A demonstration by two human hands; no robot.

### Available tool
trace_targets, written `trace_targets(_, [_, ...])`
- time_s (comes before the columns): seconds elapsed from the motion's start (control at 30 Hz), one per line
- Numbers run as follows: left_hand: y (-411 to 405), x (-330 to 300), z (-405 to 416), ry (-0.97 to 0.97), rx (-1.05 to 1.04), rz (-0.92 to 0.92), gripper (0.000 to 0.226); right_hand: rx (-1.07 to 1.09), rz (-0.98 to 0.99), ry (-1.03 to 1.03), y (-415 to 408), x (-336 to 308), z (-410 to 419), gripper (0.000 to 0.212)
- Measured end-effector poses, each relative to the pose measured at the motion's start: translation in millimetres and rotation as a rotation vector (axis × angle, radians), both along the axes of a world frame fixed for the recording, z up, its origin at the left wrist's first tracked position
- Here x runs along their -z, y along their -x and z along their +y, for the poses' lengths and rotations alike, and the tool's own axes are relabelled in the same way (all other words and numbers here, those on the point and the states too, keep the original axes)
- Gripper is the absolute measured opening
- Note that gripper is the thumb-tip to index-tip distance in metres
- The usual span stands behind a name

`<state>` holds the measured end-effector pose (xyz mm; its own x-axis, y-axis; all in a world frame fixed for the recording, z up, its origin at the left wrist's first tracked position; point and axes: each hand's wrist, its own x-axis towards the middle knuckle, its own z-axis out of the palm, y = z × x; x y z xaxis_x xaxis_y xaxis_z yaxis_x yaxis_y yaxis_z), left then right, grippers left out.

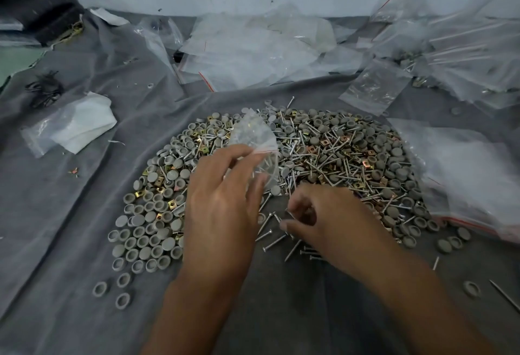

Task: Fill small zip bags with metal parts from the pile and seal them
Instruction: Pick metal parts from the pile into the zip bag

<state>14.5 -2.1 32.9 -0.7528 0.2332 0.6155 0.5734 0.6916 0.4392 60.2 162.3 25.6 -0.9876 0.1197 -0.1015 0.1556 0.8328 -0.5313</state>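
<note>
A wide pile (pixel 323 157) of grey round caps, silver nails and brass square clips lies on the grey cloth (pixel 70 228). My left hand (pixel 222 202) holds a small clear zip bag (pixel 254 138) with a red strip, raised above the pile's middle. My right hand (pixel 320 222) is at the pile's near edge, fingers curled and pinching nails (pixel 287 214) among loose ones. What lies inside the bag is blurred.
Heaps of clear zip bags (pixel 253 53) lie at the back and at the right (pixel 464 45). A large clear bag (pixel 464 174) lies beside the pile on the right. A folded white plastic bag (pixel 81 123) sits at the left. Loose caps (pixel 123 290) lie near the front.
</note>
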Motion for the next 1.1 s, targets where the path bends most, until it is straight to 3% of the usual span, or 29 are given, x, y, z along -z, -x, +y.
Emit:
trace_targets(0.07, [1,-3,-3,0.011,-0.014,-0.033,0.032,-0.027,0.013,-0.114,0,4,-8,0.024])
trace_targets(0.4, [0,0,-2,0.234,0.1,-0.058,0.05,0.049,0.039,-0.303,-1,5,-32,0.018])
trace_targets(0.83, [3,-1,-4,0.078,0.113,-0.217,0.027,-0.045,-0.055,-0.428,-3,5,-32,0.034])
trace_targets(0.97, [1,-3,-4,0.064,0.107,-0.273,0.027,-0.006,0.028,-0.246,-1,2,-18,0.014])
trace_targets(1.1, [3,-4,-2,0.056,0.108,-0.297,0.03,0.113,0.196,0.215,3,-11,2,0.012])
